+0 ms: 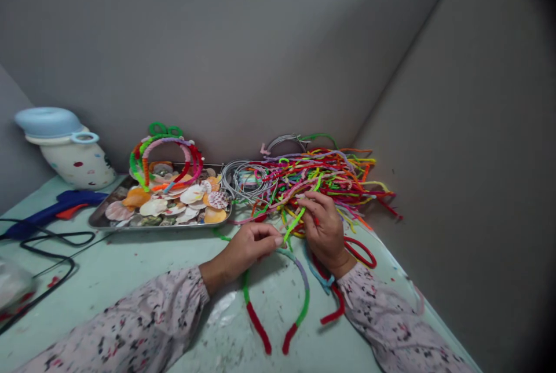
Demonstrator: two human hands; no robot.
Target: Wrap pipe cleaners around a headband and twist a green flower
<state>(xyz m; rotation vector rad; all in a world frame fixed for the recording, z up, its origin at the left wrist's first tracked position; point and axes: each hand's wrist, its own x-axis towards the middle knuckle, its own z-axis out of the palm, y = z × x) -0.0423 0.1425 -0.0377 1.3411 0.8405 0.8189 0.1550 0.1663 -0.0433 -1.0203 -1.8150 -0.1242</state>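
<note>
My left hand point(249, 247) is closed in a pinch on the top of a headband point(299, 303) wrapped in green, purple and red pipe cleaner, which lies on the pale green table point(130, 263). My right hand point(324, 225) has its fingers curled around a light green pipe cleaner point(294, 223) at the near edge of a big tangled heap of coloured pipe cleaners point(321, 179). Both hands meet just above the headband's arch. Red pipe cleaners point(360, 251) loop beside my right wrist.
A metal tray point(98, 219) holds seashells and several wrapped headbands point(167, 153). Bare grey metal headbands point(237, 182) lie beside it. A blue glue gun point(56, 208) with a black cord lies at the left, below a white and blue jar point(69, 150). Grey walls close the corner.
</note>
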